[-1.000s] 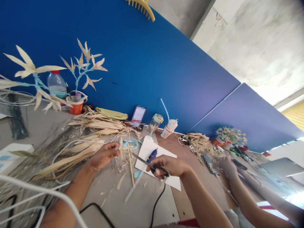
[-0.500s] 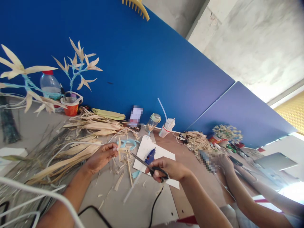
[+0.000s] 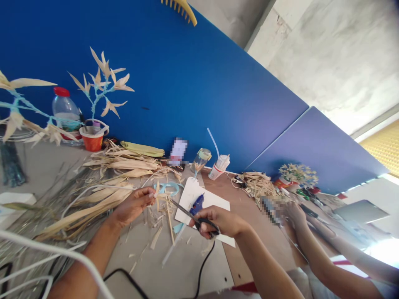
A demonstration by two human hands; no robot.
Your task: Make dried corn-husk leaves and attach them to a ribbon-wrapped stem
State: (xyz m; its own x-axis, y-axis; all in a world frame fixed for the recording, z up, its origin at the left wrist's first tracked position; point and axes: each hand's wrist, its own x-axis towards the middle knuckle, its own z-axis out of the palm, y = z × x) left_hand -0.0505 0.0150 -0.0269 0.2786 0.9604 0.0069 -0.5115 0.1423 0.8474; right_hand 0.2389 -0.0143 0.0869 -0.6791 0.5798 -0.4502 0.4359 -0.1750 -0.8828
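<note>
Between the thumb and fingers of my left hand is a small pale corn-husk flower with pointed petals. My right hand is closed round the dark handles of a pair of scissors. The scissor blades point up and left, their tips close to the flower; whether they touch it I cannot tell. A blue glue gun lies on a white board behind my right hand. Light blue ribbon lies just beyond the flower, and husk scraps are scattered below it.
Dried husks are heaped at the left, near a red pot with a husk-flower branch. A jar and a paper cup stand by the blue partition. Another person's hand is at the right. White wires cross the lower left.
The flowering branch at the far left has shifted left and down, showing more of the red-capped bottle. My hands, the flower and the scissors have hardly moved.
</note>
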